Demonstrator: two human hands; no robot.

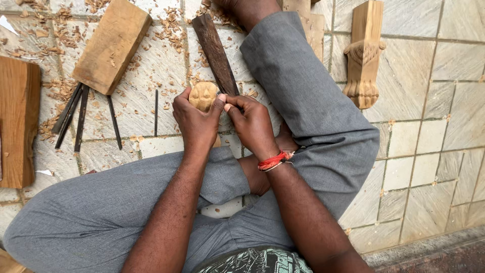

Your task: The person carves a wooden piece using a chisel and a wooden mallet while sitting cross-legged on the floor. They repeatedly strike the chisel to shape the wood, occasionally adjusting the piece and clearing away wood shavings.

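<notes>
The left hand (198, 121) grips a small carved wooden piece (202, 95) (pale, rounded); the right hand (251, 123), just beside that piece, pinches a thin tool against it. Chisels (81, 117) lie well left of it on the floor (429, 131).

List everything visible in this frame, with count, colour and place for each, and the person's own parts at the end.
small carved piece: 1, pale tan, held at centre.
dark wooden bar: 1, dark brown, running up from the hands.
wooden block: 1, light brown, upper left, its lower end lying over the chisels.
chisels: about five, dark metal, on the floor left of the hands.
plank: 1, reddish brown, left edge.
carved leg: 1, tan, upper right, lying on the tiles.
wood chips: many, brown, scattered upper left.
tiled floor: grey stone, all around.
grey trousers: on crossed legs.
red thread band: 1, on right wrist.
left hand: gripping the small carved piece.
right hand: fingertips at the piece; what it pinches is too small to tell.
</notes>
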